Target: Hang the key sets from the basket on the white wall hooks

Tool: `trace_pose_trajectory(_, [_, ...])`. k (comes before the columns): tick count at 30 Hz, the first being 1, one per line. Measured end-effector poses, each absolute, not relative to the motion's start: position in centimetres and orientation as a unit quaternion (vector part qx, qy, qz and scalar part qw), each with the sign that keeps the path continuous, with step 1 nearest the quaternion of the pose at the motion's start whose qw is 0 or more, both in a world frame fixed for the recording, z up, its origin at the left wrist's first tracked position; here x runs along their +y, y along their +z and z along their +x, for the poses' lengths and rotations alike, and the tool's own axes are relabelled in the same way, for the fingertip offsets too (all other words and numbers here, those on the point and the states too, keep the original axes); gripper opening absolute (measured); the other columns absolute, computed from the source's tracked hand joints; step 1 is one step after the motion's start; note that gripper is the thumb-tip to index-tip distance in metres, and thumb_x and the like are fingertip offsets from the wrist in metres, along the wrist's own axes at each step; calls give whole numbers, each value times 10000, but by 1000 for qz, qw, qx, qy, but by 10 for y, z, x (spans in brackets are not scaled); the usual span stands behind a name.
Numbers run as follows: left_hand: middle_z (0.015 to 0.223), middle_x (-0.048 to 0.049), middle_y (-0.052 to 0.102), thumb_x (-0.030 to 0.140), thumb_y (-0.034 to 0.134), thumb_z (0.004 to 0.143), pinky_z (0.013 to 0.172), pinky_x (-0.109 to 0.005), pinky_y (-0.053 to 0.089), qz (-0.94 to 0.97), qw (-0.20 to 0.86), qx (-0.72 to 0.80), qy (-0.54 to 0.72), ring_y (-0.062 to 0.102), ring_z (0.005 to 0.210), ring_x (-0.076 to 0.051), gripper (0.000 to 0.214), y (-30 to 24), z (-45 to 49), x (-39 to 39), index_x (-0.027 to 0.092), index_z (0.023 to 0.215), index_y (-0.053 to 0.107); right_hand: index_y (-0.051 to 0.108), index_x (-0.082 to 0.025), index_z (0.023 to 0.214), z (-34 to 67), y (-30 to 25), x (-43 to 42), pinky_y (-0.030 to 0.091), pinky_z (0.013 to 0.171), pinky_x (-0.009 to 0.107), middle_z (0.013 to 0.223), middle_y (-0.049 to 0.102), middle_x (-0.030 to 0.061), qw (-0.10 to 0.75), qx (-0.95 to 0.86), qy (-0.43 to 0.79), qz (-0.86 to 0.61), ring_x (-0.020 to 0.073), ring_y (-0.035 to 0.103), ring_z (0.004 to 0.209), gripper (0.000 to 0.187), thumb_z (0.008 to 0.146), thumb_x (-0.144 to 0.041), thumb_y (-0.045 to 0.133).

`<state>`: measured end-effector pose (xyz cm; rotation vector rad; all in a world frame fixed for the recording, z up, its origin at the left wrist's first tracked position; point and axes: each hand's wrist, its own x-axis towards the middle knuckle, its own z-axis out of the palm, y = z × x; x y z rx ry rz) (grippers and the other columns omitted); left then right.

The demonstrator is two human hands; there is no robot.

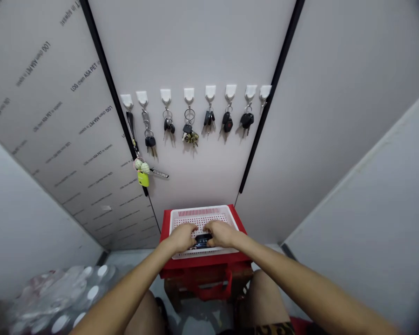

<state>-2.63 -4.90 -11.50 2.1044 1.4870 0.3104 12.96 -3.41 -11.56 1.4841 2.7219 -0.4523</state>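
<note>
Left hand (182,237), right hand (223,233) on black key (202,241); wall film (56,139) "ASA PET"

The words "LOG chem ASA PET" are seen printed in repeated slanting rows across the left wall panel (56,139).

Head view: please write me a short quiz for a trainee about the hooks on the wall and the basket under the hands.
1. True or false: the left hand and the right hand are both over the white basket.
2. Which of the white hooks has nothing hanging on it? A) the leftmost B) the fourth from the left C) the rightmost
3. Fill in: the white basket stands on a ____ box.
Key: 1 true; 2 C, the rightmost hook; 3 red.
</note>
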Motion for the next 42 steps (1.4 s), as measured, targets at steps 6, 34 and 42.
trace_pose_trajectory(6, [625, -43, 574, 134, 511, 457, 594, -253, 337, 771, 259, 576, 81, 501, 637, -181, 187, -118, -29, -51, 203, 620, 574, 576, -195, 746, 120, -116, -32, 317, 490, 208, 733, 587, 34, 25, 849, -152, 506, 155, 508, 639, 311, 460, -317, 569])
trace_pose_trajectory(34, [620, -22, 568, 52, 461, 612, 529, -193, 395, 306, 708, 380, 511, 546, 581, -98, 116, -72, 6, -33, 145, 633, 395, 425, -178, 955, 148, -96, -24, 403, 688, 331, 890, 518, 66, -391, 708, -239, 537, 155, 503, 784, 351, 621, -272, 479])
trace_pose_trajectory(42, [556, -1, 536, -1, 372, 617, 588, -218, 419, 211, 713, 360, 564, 543, 594, -98, 153, -57, 19, -30, 143, 573, 397, 504, -259, 917, 137, -79, -46, 375, 719, 297, 958, 488, 47, -320, 894, 48, 311, 151, 430, 896, 258, 692, -186, 400])
